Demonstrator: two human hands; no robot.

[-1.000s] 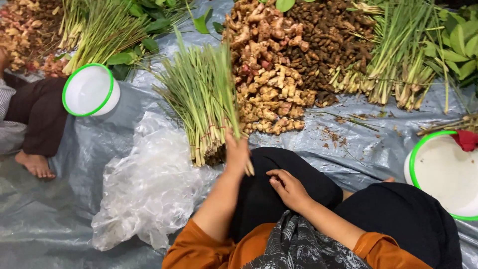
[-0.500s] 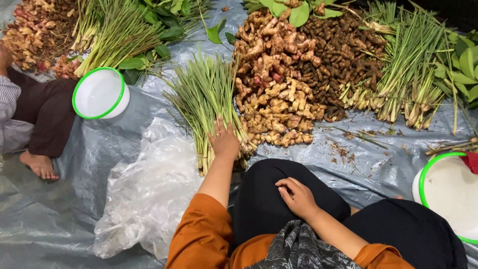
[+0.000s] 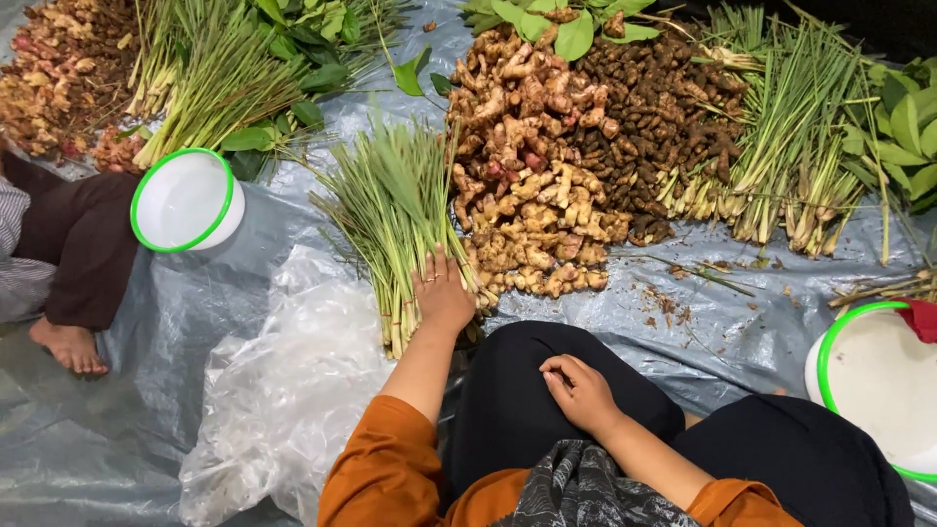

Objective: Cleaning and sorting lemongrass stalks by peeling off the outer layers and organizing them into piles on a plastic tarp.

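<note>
Left hand (image 3: 444, 293) on the lemongrass bundle (image 3: 395, 220).
It presses flat, fingers open; right hand (image 3: 578, 390) rests loosely curled, empty, near the bundle.

Wrinkled grey plastic sheet (image 3: 195, 322) covering the floor

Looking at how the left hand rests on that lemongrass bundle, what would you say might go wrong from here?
1. The left hand lies flat on the lemongrass bundle with no closed grip visible; loose stalks may slide or fan out if lifted.
2. The ginger pile touches the bundle's right edge, so dragging stalks could pull roots along.
3. The crumpled clear plastic lies beside the stalk bases and might catch on them.
</note>
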